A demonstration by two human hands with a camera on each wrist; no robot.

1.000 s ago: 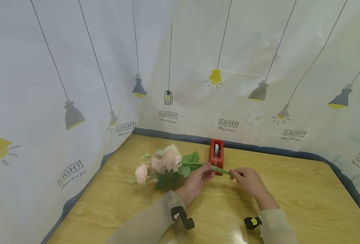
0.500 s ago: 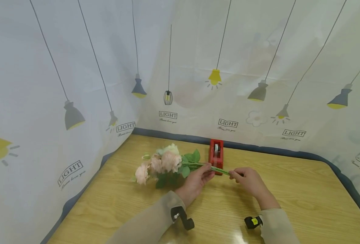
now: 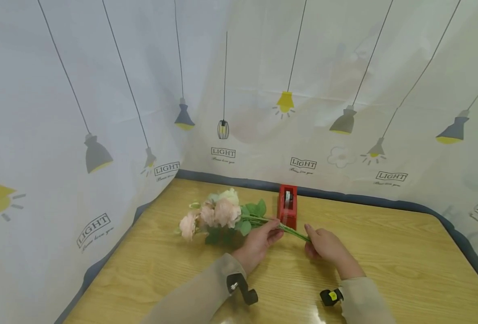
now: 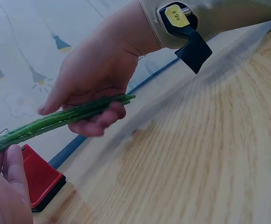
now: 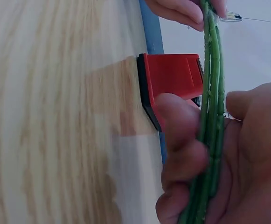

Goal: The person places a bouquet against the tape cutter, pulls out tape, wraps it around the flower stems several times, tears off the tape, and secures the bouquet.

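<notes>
Several pale pink and cream flowers [image 3: 227, 212] with green leaves lie to the left, their stems [image 3: 295, 232] running right across both hands. The left hand [image 3: 259, 243] pinches the stems between thumb and fingers, where clear tape wraps them in the left wrist view. At the lower stem ends is the right hand [image 3: 330, 247]; in the right wrist view the green stems [image 5: 213, 93] lie along its palm, with the fingers [image 5: 184, 158] curled around one side. Behind the stems stands a red tape dispenser [image 3: 287, 202], its roll partly visible.
The wooden table [image 3: 405, 261] carries the dispenser near its back edge. A pale curtain [image 3: 255, 108] printed with hanging lamps rises behind and along the left side, with a dark blue border at the table's edge.
The right hand has shifted slightly down and turned, from pinching the stem ends with its fingertips to holding them against its palm. The stems tilt lower at the right. The left hand is nearly unmoved.
</notes>
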